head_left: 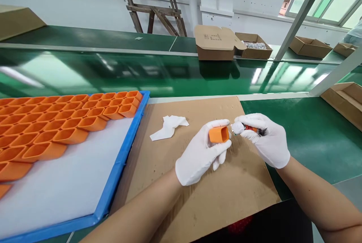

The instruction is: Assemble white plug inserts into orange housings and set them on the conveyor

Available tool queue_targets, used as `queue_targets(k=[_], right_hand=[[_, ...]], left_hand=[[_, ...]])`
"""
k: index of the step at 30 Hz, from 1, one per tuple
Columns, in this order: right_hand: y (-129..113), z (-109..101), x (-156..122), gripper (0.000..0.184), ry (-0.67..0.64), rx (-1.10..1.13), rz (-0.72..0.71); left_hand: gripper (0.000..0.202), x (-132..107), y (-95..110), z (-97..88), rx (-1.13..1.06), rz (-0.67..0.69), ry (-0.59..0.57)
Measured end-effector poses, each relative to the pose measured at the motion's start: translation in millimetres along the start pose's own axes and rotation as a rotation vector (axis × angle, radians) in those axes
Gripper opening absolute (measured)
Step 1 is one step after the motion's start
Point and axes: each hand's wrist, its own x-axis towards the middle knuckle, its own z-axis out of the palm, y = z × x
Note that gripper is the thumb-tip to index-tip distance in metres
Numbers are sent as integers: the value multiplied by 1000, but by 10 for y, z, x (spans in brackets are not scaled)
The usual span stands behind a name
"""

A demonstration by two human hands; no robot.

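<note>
My left hand, in a white glove, is closed around a small orange hollow plastic piece above the cardboard sheet. The piece's open end faces right. Just to the right, my right hand, also gloved in white, grips a thin tool with an orange-red and dark handle. White material covers the tool's left end, close to the orange piece; whether they touch I cannot tell. A crumpled white cloth scrap lies on the cardboard sheet left of my hands.
At left, a blue-rimmed tray holds rows of similar orange pieces on a white base. Beyond the cardboard runs a shiny green surface. Cardboard boxes stand on the shelf behind, one with whitish items. Another box sits at right.
</note>
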Motion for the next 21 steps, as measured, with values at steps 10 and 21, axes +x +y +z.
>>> queue_targets(k=[10, 21], right_hand=[[-29, -60, 58, 14, -22, -58, -85], [-289, -171, 77, 34, -63, 38, 139]], left_hand=[[47, 76, 27, -49, -261, -1, -18], [31, 136, -222, -29, 145, 572, 170]])
